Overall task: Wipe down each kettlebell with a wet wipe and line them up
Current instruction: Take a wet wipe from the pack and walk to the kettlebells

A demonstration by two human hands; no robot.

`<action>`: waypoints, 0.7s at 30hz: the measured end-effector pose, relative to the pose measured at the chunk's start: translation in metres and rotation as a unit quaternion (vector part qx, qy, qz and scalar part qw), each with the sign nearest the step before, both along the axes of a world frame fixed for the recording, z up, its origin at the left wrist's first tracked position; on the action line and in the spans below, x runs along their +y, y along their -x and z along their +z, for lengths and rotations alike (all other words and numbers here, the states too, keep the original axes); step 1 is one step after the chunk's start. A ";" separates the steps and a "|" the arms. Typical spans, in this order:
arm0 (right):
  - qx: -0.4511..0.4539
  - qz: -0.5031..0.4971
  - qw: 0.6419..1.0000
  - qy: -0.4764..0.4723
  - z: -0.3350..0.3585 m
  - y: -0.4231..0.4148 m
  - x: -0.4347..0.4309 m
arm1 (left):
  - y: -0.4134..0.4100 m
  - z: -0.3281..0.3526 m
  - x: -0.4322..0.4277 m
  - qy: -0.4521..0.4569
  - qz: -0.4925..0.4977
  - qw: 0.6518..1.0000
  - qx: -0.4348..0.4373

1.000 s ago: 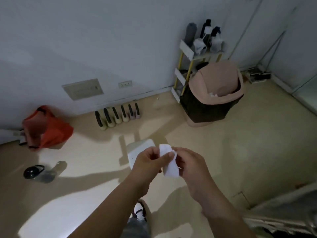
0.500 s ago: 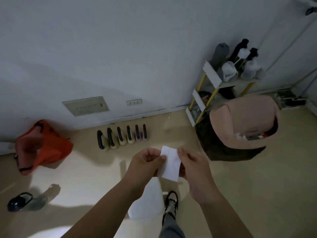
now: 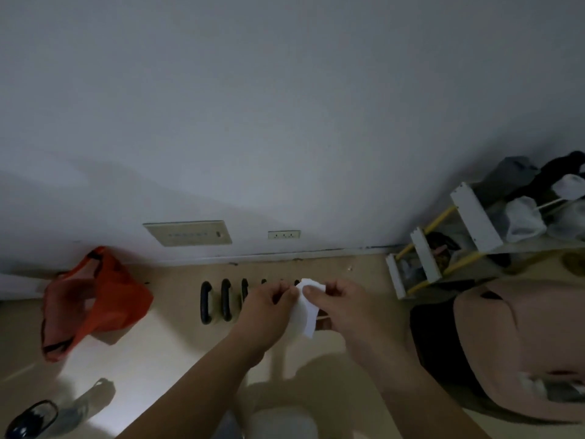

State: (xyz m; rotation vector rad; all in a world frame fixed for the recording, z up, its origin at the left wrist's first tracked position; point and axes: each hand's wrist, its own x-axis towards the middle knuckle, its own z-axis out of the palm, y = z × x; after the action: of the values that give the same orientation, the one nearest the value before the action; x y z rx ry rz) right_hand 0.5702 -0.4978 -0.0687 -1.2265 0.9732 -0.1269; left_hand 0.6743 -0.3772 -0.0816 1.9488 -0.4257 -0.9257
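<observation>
Dull colours, one bright bag.
The wipe (image 3: 305, 312) is plain white. The far kettlebells (image 3: 205, 301) have black handles on pale cream bodies. The bag (image 3: 104, 299) on the left is orange-red. On the right, the bin (image 3: 512, 343) is pink over black and the rack (image 3: 474, 217) is white with yellow rods. The floor (image 3: 158, 343) is beige.

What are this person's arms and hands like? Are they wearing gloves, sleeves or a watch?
Both forearms are bare as far as the picture shows: no sleeve reaches the left forearm or the right forearm. The left hand and right hand wear no gloves, and no watch, band or ring is visible, though the room is dim.
</observation>
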 end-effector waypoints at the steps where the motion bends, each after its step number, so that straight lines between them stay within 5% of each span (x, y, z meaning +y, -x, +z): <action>1: 0.002 -0.005 1.000 0.002 -0.001 -0.015 -0.004 | -0.016 -0.002 -0.007 -0.002 -0.005 1.000 -0.020; 8: -0.002 -0.045 0.999 -0.021 -0.052 -0.110 -0.043 | -0.111 -0.047 -0.058 -0.002 -0.024 0.991 -0.132; 21: -0.020 -0.012 0.993 -0.114 -0.400 -0.143 -0.106 | -0.126 -0.377 -0.096 0.045 -0.008 0.999 0.001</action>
State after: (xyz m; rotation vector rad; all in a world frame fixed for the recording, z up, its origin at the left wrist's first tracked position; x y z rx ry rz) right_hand 0.7130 -0.6036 -0.4690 -0.9990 0.9407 -0.0570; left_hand 0.8006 -0.4734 -0.4585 1.8663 -0.4739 -0.9029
